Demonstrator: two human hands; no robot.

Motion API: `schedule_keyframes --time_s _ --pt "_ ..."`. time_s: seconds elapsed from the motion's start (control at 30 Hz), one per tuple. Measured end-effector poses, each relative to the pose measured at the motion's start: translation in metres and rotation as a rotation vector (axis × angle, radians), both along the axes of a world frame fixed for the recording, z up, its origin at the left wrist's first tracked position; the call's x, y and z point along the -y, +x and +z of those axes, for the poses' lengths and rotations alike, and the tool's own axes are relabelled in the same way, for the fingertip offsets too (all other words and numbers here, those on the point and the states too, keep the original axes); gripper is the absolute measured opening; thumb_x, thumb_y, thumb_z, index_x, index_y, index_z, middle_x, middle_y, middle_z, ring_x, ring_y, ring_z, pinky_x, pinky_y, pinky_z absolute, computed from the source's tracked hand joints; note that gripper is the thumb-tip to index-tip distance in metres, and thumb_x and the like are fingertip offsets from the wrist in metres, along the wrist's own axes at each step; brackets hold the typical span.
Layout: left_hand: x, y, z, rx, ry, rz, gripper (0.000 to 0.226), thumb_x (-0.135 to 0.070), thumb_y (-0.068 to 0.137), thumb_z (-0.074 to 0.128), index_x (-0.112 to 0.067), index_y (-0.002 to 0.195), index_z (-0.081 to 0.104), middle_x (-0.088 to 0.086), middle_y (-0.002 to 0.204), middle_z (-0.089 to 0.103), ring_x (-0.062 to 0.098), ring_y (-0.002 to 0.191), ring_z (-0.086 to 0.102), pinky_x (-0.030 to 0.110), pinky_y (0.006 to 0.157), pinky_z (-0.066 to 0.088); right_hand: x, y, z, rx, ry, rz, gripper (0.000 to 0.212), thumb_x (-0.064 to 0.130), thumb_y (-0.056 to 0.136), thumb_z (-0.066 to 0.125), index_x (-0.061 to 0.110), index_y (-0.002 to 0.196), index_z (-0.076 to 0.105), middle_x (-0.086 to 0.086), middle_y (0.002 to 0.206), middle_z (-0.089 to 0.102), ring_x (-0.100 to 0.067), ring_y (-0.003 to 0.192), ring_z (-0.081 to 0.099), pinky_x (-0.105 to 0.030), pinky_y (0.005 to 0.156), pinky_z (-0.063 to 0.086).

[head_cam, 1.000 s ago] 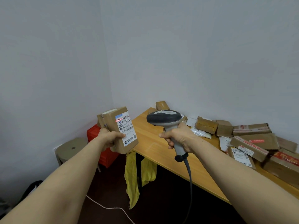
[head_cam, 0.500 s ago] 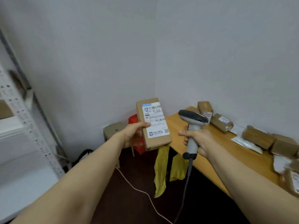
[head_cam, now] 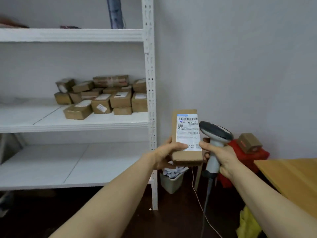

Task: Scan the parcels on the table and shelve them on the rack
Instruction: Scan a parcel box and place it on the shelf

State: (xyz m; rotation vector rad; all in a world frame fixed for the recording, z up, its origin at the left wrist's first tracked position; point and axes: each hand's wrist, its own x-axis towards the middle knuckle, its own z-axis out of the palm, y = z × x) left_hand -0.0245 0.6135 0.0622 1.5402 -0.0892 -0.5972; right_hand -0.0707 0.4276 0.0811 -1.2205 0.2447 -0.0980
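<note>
Left grip (head_cam: 165,155) clamped on parcel (head_cam: 187,133), low end; right grip (head_cam: 223,158) round scanner (head_cam: 215,133). Reaching to rack (head_cam: 149,74) one-handed, parcel may tip loose or knock the crowded pile (head_cam: 104,98).

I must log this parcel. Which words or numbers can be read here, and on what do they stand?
"S01E- M1 A21B", first character unsure: label on the parcel in the left hand.
Other print on that label: too blurred to read.
Labels on the shelved parcels: too small to read.
</note>
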Motion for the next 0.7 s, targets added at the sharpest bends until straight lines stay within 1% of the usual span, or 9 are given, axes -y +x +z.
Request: schedule_keyframes --time_s 0.07,0.13,0.23,0.3,0.37,0.43,0.57,0.7 --pt "-0.049 0.007 0.006 0.026 -0.012 0.053 0.056 -0.037 0.062 0.079 -0.045 0.112 0.054 -0.003 0.112 0.066 0.02 0.103 0.062 0.034 0.067 0.057 -0.043 0.019 0.006 0.001 -0.01 0.064 0.038 0.011 0.05 0.084 0.004 0.081 0.063 -0.01 0.051 0.062 -0.014 0.034 0.048 -0.024 0.039 0.046" --pt "-0.101 0.015 0.014 0.058 0.006 0.123 0.052 -0.041 0.064 0.079 -0.046 0.11 0.056 -0.005 0.109 0.067 0.019 0.101 0.063 0.032 0.064 0.056 -0.091 0.04 0.01 -0.001 -0.009 0.12 0.044 0.014 0.049 0.085 0.004 0.087 0.064 -0.011 0.06 0.068 -0.013 0.037 0.049 -0.023 0.04 0.047" --pt "-0.182 0.03 0.026 0.082 0.064 0.226 0.051 -0.052 0.071 0.076 -0.043 0.116 0.056 -0.001 0.111 0.066 0.02 0.103 0.062 0.036 0.071 0.054 -0.167 0.072 0.014 -0.002 0.002 0.174 0.05 0.017 0.051 0.086 0.0 0.094 0.066 -0.017 0.076 0.073 -0.013 0.038 0.051 -0.023 0.04 0.048" --pt "-0.235 0.039 0.032 0.074 0.066 0.292 0.046 -0.058 0.074 0.071 -0.04 0.115 0.057 0.001 0.11 0.067 0.021 0.103 0.062 0.04 0.078 0.056 -0.215 0.092 0.015 0.002 -0.005 0.2 0.049 0.015 0.057 0.085 -0.004 0.098 0.066 -0.021 0.085 0.073 -0.013 0.038 0.05 -0.023 0.04 0.047" --pt "-0.285 0.048 0.036 0.065 0.049 0.358 0.048 -0.062 0.075 0.068 -0.038 0.116 0.058 0.004 0.109 0.068 0.023 0.103 0.063 0.042 0.083 0.056 -0.258 0.11 0.015 -0.003 -0.011 0.222 0.043 0.01 0.065 0.083 -0.005 0.101 0.064 -0.02 0.085 0.074 -0.013 0.039 0.05 -0.024 0.041 0.048" --pt "-0.329 0.057 0.04 0.06 0.037 0.438 0.052 -0.062 0.076 0.066 -0.035 0.119 0.058 0.007 0.11 0.066 0.025 0.103 0.062 0.043 0.082 0.056 -0.295 0.127 0.015 -0.007 -0.034 0.23 0.039 0.009 0.068 0.083 -0.003 0.1 0.063 -0.018 0.083 0.074 -0.013 0.04 0.051 -0.025 0.044 0.05" --pt "-0.403 0.072 0.045 0.039 0.042 0.57 0.042 -0.056 0.08 0.064 -0.029 0.111 0.059 0.01 0.107 0.063 0.026 0.099 0.062 0.042 0.079 0.055 -0.359 0.158 0.017 -0.006 -0.068 0.241 0.03 0.008 0.072 0.082 0.002 0.095 0.064 -0.018 0.083 0.074 -0.014 0.044 0.052 -0.028 0.048 0.054" --pt "-0.467 0.093 0.048 0.019 0.046 0.688 0.04 -0.055 0.078 0.064 -0.028 0.107 0.06 0.01 0.108 0.064 0.026 0.101 0.061 0.042 0.085 0.052 -0.411 0.191 0.024 0.0 -0.093 0.267 0.024 0.007 0.074 0.08 0.002 0.092 0.065 -0.018 0.079 0.074 -0.014 0.042 0.052 -0.026 0.046 0.052"
